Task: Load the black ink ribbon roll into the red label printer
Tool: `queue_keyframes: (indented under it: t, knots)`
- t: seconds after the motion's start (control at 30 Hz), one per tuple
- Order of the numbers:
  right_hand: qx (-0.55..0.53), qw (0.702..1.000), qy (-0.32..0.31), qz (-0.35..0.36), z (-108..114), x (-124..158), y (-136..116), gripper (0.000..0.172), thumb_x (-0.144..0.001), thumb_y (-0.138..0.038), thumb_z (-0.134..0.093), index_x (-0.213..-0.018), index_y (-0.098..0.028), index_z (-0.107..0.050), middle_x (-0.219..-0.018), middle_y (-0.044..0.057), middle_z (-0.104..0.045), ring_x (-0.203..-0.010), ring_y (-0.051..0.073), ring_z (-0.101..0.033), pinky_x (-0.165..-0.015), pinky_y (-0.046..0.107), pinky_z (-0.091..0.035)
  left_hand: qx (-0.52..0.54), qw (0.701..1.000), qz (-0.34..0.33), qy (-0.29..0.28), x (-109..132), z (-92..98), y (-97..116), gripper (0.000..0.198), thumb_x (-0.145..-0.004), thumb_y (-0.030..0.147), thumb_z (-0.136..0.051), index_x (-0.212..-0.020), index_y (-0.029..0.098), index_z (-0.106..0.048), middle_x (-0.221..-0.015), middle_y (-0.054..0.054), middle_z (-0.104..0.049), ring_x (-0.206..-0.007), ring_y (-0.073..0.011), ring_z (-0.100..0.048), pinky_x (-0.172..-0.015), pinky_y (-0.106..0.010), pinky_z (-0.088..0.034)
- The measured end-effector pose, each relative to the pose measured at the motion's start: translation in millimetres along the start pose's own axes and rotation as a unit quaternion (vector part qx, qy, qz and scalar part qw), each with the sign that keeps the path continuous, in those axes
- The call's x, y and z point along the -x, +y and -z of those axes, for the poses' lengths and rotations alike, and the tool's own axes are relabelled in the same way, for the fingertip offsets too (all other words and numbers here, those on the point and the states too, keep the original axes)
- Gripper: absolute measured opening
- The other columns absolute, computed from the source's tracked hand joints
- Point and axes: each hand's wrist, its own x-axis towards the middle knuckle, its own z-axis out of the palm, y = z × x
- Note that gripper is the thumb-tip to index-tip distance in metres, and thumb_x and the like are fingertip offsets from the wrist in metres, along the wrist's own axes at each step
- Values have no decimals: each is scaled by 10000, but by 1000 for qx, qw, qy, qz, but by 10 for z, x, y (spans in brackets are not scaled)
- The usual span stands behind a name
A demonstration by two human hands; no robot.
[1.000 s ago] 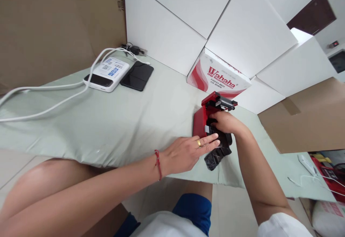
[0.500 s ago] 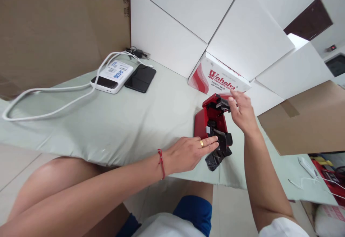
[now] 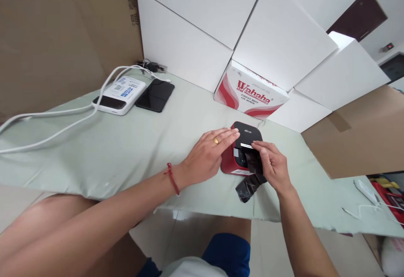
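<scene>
Red device (image 3: 246,136) — carton (image 3: 249,92) behind, black strip (image 3: 249,188) protruding — touches straight left fingers (image 3: 227,141), right fingers' (image 3: 265,146) hold unclear.

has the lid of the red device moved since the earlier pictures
Yes, the lid has swung down, away from the Wahaha box: raised earlier, it overlapped the box's lower edge in view; now it lies over the red device, clear of that box.
</scene>
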Motion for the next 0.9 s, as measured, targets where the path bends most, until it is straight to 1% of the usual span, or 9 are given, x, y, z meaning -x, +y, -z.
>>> queue_keyframes:
  t: [0.1,0.2,0.37,0.43,0.6,0.7,0.8,0.83,0.9]
  knots:
    - [-26,1000,4,-12,-29,17,36,429,-1086,-416,-391,-1183,-271,-783,-1235,92,-757,-1194,233,-676,-1075,459,-532,5,998,6,-56,-70,-32,-125,706,-843,-35,-379,-1493,217,-486,-1552,-79,-555,-1496,-216,-451,-1230,-508,-363]
    - [-50,999,11,-14,-49,25,52,417,-1090,-389,-398,-1159,-277,-793,-1209,84,-768,-1170,221,-688,-1067,446,-540,2,996,11,-91,-102,-60,-175,690,-821,-54,-391,-1420,238,-569,-1525,-64,-587,-1468,-215,-491,-1237,-553,-317]
    - [-57,998,39,-6,-121,61,74,382,-1083,-327,-420,-1168,-280,-789,-1188,79,-770,-1172,221,-686,-1065,446,-542,-11,996,9,-92,-117,-71,-183,683,-827,-64,-395,-1400,254,-588,-1472,-42,-636,-1458,-220,-506,-1274,-627,-135]
    - [-59,997,50,-4,-154,55,84,362,-1078,-311,-438,-1153,-279,-790,-1169,75,-774,-1154,220,-691,-1043,448,-552,-7,996,10,-85,-108,-74,-200,676,-838,-65,-394,-1400,256,-587,-1474,-42,-634,-1458,-215,-505,-1280,-629,-102]
    - [-84,992,92,8,-196,79,29,299,-1055,-236,-499,-1081,-256,-796,-1096,62,-783,-1080,210,-701,-995,442,-553,12,995,-20,-98,-30,-54,-271,668,-859,-65,-390,-1390,278,-605,-1527,-49,-584,-1426,-209,-527,-1267,-603,-212]
    - [-101,989,107,27,-197,229,-68,305,-1039,-161,-493,-1080,-253,-780,-1096,58,-777,-1074,214,-695,-1005,465,-540,-9,998,-32,-60,26,-42,-287,702,-829,-86,-413,-1339,333,-652,-1501,-36,-590,-1421,-226,-508,-1226,-584,-322]
    - [-63,990,100,75,-196,451,-143,334,-994,-83,-531,-1184,-253,-747,-1174,66,-764,-1140,228,-663,-1017,480,-525,-16,998,-50,-26,43,-46,-265,720,-817,-91,-426,-1327,351,-674,-1397,-67,-603,-1309,-217,-558,-1066,-447,-515]
    - [-45,990,98,89,-197,520,-155,360,-978,-63,-547,-1220,-253,-733,-1194,69,-761,-1158,230,-651,-1017,480,-523,-8,998,-53,-24,39,-49,-252,703,-827,-86,-419,-1321,337,-683,-1328,-78,-615,-1234,-199,-590,-993,-383,-553]
    - [-18,990,99,101,-198,625,-162,408,-961,-39,-562,-1276,-252,-709,-1224,72,-757,-1172,230,-638,-1015,475,-521,7,999,-41,-33,21,-52,-227,665,-845,-74,-399,-1298,307,-704,-1162,-72,-649,-1090,-165,-628,-870,-290,-572]
